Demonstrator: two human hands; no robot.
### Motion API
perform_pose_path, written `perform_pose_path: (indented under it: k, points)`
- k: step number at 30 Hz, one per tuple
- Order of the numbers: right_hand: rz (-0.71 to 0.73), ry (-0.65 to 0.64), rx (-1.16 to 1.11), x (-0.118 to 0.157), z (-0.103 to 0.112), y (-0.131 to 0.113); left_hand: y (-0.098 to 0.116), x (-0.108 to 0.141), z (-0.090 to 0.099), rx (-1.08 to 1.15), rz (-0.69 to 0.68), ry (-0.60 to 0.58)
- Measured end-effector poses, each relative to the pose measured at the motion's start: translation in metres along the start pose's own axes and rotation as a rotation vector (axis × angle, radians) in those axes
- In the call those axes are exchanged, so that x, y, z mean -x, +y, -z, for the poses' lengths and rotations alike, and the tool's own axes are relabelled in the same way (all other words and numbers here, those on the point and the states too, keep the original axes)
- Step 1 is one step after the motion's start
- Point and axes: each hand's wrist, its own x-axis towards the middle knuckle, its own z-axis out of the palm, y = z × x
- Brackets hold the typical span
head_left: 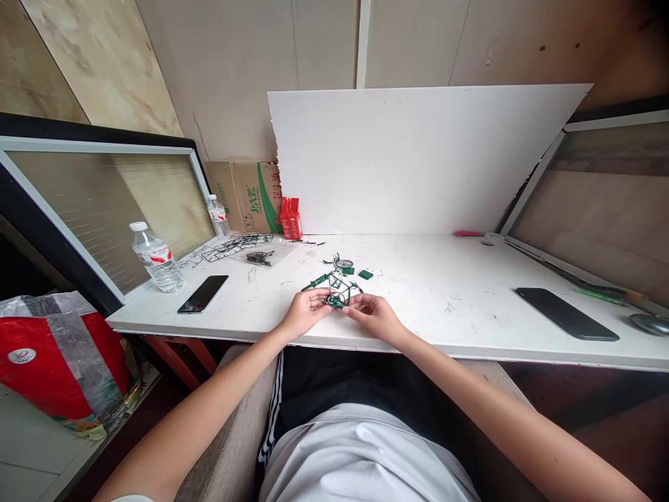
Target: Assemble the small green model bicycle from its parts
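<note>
Near the front edge of the white table, a small green model bicycle frame point(339, 284) is held between my two hands. The fingers of my left hand point(309, 311) close on its lower left side, by a round dark part. From the right, my right hand point(375, 315) pinches the low end of the same frame. Just beyond it lies a small wheel assembly point(343, 264) with green parts attached. A flat green piece point(366, 275) rests to the right of that. My fingertips partly hide the frame's lower portion.
Left on the table point(428, 279) are a phone point(203, 293), two water bottles point(157, 256), black sprue frames point(237, 245) and a plastic bag of dark parts point(260, 258). Behind stand a carton point(245, 197), a red box point(291, 218) and a white board point(418, 160). A dark phone point(566, 314) and mouse point(649, 323) lie right.
</note>
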Motion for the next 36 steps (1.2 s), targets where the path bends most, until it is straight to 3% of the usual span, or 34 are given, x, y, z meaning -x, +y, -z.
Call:
perform_pose_path:
  k: [4,13,28,36]
  points:
    - [-0.025,0.013,-0.058,-0.002,0.002,-0.002,0.007,0.002,0.001,-0.006,0.025,-0.085]
    - [-0.041,0.027,-0.119,-0.001,0.005,-0.006,0.011,0.002,-0.002,-0.058,0.085,-0.140]
    - [0.000,-0.005,-0.035,0.000,0.004,-0.007,0.018,0.003,-0.001,-0.067,0.060,-0.158]
    - [0.044,-0.027,-0.024,-0.001,0.005,0.000,0.008,0.000,0.002,-0.075,0.030,-0.115]
